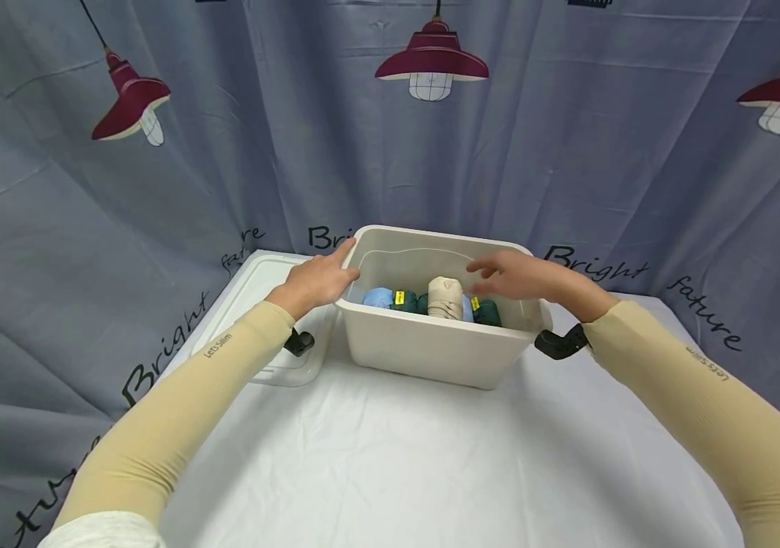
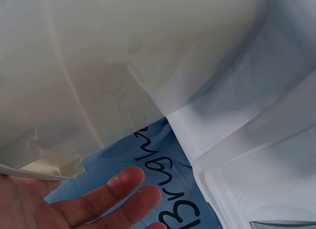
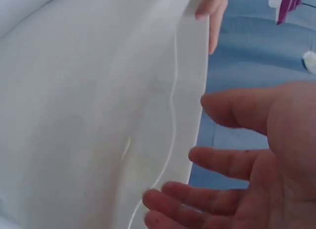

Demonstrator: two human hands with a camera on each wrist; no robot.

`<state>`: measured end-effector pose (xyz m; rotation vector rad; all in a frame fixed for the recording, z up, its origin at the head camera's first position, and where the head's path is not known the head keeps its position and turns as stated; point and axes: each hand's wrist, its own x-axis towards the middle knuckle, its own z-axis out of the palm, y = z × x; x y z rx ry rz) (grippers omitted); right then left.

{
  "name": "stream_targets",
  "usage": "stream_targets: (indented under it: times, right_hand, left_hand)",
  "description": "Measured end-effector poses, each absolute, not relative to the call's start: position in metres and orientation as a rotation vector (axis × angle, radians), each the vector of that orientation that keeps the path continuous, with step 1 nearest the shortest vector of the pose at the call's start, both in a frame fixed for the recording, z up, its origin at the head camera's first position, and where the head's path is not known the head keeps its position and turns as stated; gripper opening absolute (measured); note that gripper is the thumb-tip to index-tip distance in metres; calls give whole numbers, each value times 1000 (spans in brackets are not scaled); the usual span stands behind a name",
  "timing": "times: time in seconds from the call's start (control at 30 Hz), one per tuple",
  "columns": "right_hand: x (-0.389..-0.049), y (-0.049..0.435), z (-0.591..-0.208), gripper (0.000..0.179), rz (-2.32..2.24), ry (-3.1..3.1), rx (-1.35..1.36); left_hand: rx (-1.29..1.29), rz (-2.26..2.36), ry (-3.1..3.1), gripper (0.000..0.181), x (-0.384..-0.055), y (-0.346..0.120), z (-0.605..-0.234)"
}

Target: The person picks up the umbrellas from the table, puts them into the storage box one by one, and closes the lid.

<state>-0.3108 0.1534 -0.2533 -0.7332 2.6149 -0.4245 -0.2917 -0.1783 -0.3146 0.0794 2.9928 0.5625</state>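
Note:
A white plastic storage bin [image 1: 424, 346] stands uncovered on the table. Across its left rim rests my left hand [image 1: 319, 280], thumb inside and fingers outside, holding the edge loosely; the left wrist view shows those fingers [image 2: 126, 182] fairly straight beneath the rim. My right hand [image 1: 516, 275] hovers over the bin's right half, fingers spread and slightly bent, with nothing in them. Inside lie a cream roll of what looks like yarn [image 1: 445, 297], a light blue ball [image 1: 379, 297] and dark green balls [image 1: 487, 313] with yellow labels. The front wall hides their lower parts.
A white lid [image 1: 262, 278] lies flat on the table, left of the bin. White cloth covers the table [image 1: 362, 457]. Close behind the bin hangs a grey-blue curtain [image 1: 335, 152] printed with red lamps and lettering.

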Motion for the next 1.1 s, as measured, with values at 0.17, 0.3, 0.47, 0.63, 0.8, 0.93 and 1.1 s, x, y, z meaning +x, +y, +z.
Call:
stream_targets:
  times: [0.17, 0.3, 0.47, 0.63, 0.8, 0.93, 1.1]
  right_hand:
    - [-299, 165, -258, 57, -422, 2779, -765]
    - [-288, 174, -263, 55, -442, 2908, -730]
    - [-281, 185, -272, 57, -473, 3058, -661]
    - [-281, 198, -289, 65, -525, 3178, -527]
    - [-287, 210, -306, 73, -697, 3140, -351]
    - [-290, 215, -314, 80, -870, 3007, -287]
    - [-291, 214, -319, 82, -1042, 2937, -233]
  left_hand:
    - [85, 567, 3002, 72, -292, -176, -315]
    - [84, 577, 3006, 72, -293, -175, -316]
    - [92, 589, 3013, 71, -292, -175, -315]
    - [91, 580, 3004, 71, -291, -176, -315]
    - [112, 586, 3017, 70, -291, -177, -316]
    - [138, 571, 3022, 71, -292, -178, -315]
    - [141, 557, 3013, 76, -291, -180, -314]
